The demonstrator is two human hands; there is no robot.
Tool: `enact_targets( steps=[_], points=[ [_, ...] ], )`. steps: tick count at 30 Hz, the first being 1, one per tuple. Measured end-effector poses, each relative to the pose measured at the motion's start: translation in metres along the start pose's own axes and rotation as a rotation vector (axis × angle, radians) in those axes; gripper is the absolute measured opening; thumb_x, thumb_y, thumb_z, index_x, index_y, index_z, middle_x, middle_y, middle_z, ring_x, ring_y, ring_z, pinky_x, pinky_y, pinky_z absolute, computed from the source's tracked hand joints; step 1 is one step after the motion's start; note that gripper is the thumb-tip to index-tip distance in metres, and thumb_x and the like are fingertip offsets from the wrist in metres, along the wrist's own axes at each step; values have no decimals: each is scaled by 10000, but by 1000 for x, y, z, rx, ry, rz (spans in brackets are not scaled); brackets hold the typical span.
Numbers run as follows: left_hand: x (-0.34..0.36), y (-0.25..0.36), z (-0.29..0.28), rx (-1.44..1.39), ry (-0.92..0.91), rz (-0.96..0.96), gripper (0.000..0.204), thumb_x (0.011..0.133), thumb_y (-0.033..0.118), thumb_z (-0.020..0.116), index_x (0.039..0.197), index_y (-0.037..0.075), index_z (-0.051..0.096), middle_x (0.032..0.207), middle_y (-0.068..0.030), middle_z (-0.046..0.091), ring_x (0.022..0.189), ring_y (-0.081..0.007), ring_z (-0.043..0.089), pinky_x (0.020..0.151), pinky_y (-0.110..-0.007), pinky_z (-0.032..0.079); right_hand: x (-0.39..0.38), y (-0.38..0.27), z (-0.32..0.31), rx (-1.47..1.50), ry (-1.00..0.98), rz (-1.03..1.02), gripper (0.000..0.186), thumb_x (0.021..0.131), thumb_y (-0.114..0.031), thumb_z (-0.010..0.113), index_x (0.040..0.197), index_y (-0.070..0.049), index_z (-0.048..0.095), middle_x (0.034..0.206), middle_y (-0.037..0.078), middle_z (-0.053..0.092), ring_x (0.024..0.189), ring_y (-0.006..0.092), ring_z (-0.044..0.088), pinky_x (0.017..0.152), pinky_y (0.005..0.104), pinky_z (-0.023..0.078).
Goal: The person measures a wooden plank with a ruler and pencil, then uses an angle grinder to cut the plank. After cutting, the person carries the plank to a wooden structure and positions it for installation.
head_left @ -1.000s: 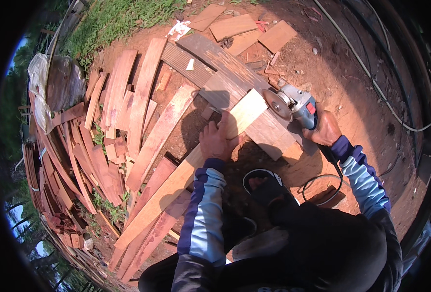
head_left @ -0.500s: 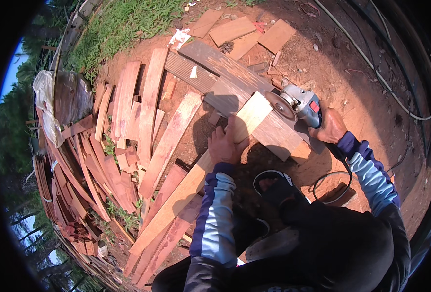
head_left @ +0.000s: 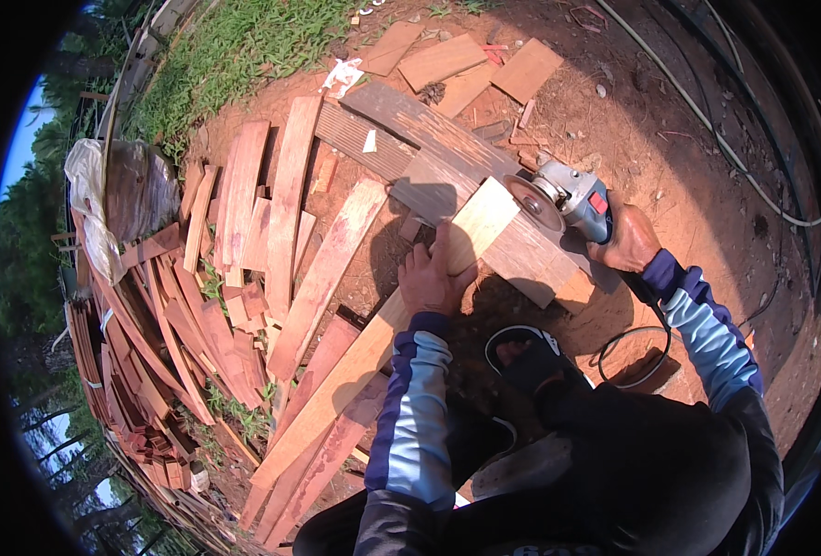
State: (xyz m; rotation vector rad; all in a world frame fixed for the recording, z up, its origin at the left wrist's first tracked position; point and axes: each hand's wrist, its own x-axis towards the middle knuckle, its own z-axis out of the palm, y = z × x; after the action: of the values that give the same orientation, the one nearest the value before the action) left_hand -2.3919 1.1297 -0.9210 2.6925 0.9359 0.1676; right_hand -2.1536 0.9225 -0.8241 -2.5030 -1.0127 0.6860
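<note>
"What lies left?"
"Reddish boards (head_left: 244,199), scattered on the ground (head_left: 697,269)."
"Middle?"
"My left grip (head_left: 432,281) clasps the pale plank (head_left: 345,375), which slants from near left to its far end over a weathered board (head_left: 526,262)."
"Right?"
"My right grip (head_left: 630,239) is closed around the angle grinder (head_left: 584,206), its disc (head_left: 532,204) just beside the plank's far end."

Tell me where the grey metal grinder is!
In the head view, the grey metal grinder is right of centre, in the person's right hand, its round brown disc beside the upper end of a long pale wooden board.
</note>
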Motion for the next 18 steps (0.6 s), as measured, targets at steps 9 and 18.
enact_targets(
  steps=[9,18],
  points=[
    [0,3,-6,-49,-28,-26,884,644,466,816,1424,233,472,952,-86,546,924,-321,569,801,-466,448,4,0,3,34,15,-3,615,597,-213,763,1050,106,496,745,293,615,731,452,648,671,463,512],
    [-2,-2,-2,-7,-4,-20,906,614,533,809,1417,273,478,924,-77,528,891,-285,566,760,-430,446,4,6,11,50,59,-98,522,645,-198,752,1007,82,502,745,296,635,737,462,657,647,462,518]
  ],
)
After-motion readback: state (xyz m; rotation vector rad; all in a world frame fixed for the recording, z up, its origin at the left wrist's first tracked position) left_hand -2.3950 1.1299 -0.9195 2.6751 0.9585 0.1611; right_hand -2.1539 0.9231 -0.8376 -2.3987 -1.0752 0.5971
